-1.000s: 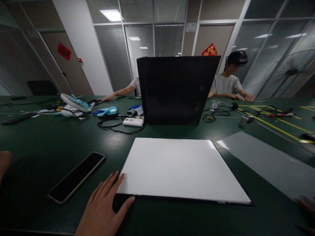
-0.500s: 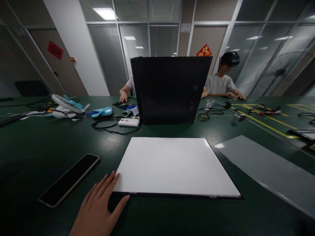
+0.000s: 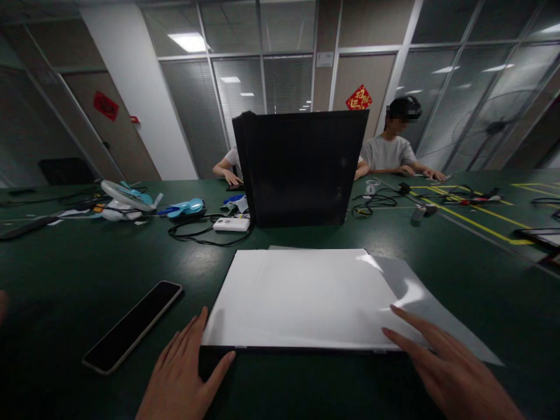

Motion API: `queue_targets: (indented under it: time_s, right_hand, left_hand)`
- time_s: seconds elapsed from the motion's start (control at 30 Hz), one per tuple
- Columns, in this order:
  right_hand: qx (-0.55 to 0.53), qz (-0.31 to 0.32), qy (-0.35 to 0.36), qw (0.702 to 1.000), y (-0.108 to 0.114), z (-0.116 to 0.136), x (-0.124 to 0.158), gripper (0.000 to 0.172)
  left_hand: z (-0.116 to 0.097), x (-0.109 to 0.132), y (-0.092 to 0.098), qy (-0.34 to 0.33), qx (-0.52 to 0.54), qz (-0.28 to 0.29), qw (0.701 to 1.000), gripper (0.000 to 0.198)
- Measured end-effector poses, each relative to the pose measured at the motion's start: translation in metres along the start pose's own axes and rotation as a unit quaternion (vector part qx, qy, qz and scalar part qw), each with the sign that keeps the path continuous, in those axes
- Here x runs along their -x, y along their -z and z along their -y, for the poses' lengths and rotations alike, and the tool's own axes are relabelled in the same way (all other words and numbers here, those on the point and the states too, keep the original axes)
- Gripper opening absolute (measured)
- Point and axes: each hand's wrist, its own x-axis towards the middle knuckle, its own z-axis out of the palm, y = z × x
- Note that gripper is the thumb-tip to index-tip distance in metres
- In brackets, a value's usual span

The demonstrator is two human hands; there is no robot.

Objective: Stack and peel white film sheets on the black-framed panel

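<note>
**Both hands flat on a white panel and its loose sheet, near edge of tabletop**

While the phone (image 3: 132,326) lies dark and untouched toward the near left corner of the green tabletop (image 3: 65,274), the left hand (image 3: 184,373) rests palm down, fingers spread, at the near left corner of the white panel (image 3: 289,297). It grips nothing; it looks like a brace so the panel does not slide. The panel lies flat at the middle of the near edge, squared to the person, with a thin dark border showing along its front. A pale translucent sheet (image 3: 437,326) overlaps the panel's right side and runs off past its near right corner onto the tabletop. The right hand (image 3: 446,367) lies open on that sheet, fingertips pressing where sheet and panel overlap, likely to guide or flatten it. Nothing is pinched.

Behind the panel a black stack (image 3: 301,169) stands upright mid-tabletop, within reach. Left of it sit a white box (image 3: 231,224) with black cable and a blue tool (image 3: 186,208). At the far edge, two other people sit with their own hands on the tabletop, one mostly hidden by the stack. Yellow tape lines (image 3: 476,219) cross the far right corner.
</note>
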Motion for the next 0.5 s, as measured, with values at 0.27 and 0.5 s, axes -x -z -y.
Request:
queue_targets:
  time_s: [0.27,0.5]
  right_hand:
    - [-0.044,-0.028,0.070,0.996,-0.022,0.053,-0.034,0.044]
    - [-0.091,0.031,0.096,0.991,-0.016,0.053,-0.037,0.063]
  left_hand:
    - [0.003,0.001,-0.003,-0.024,-0.003,0.002,1.000,0.089]
    - [-0.002,0.000,0.004,-0.032,0.017,0.003,0.999,0.074]
